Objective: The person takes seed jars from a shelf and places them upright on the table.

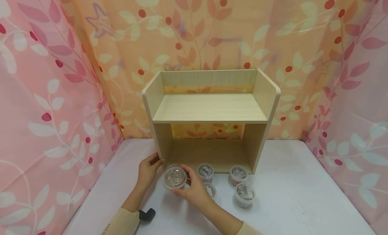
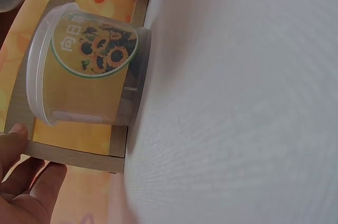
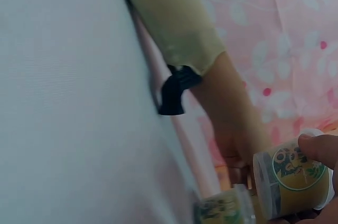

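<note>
My left hand (image 1: 148,171) pinches the front edge of the left side panel of a pale wooden two-tier shelf (image 1: 209,108), low down. In the left wrist view the thumb lies on one side of that panel and the fingers on the other. My right hand (image 1: 195,189) grips a clear lidded plastic tub (image 1: 175,177) in front of the shelf's lower left corner. Its label with sunflowers shows in the right wrist view. Another sunflower-label tub (image 2: 90,68) stands on the table beside the left panel; in the head view the held tub mostly hides it.
Several similar tubs stand before the shelf, among them one by the middle (image 1: 205,172), one partly behind my right hand (image 1: 209,190) and a pair to the right (image 1: 245,194). White cloth covers the table (image 1: 291,194). Patterned curtains (image 1: 197,33) enclose three sides.
</note>
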Demonstrator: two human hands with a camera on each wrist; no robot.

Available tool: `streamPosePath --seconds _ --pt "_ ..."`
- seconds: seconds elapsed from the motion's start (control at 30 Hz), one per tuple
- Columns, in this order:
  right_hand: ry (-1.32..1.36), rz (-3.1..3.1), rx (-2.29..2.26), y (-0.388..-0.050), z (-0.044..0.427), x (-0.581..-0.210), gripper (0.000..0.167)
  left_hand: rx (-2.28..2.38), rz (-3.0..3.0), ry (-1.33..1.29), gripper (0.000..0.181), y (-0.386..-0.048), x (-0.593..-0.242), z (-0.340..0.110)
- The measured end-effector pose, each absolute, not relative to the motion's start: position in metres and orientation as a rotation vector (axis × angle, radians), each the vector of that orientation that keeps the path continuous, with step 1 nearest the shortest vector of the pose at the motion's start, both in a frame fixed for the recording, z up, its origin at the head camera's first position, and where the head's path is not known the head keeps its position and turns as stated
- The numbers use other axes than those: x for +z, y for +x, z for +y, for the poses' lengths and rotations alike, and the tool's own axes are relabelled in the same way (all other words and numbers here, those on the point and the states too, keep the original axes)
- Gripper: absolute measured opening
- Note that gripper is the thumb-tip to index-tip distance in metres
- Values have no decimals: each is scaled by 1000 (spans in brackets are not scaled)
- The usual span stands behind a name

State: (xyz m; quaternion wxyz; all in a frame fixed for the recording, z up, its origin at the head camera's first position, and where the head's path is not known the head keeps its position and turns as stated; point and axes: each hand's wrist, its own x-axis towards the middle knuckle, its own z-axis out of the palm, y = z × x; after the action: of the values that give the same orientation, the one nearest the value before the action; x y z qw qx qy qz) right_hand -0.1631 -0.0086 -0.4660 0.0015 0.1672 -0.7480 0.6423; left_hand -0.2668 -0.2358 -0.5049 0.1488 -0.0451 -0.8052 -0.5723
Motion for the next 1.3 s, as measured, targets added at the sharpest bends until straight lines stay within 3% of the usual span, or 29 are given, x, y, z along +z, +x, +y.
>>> streamPosePath --seconds 1.3 --pt "554 -2593 1678 -151 -23 -525 89 -1630 -2301 -112 40 -268 -506 -237"
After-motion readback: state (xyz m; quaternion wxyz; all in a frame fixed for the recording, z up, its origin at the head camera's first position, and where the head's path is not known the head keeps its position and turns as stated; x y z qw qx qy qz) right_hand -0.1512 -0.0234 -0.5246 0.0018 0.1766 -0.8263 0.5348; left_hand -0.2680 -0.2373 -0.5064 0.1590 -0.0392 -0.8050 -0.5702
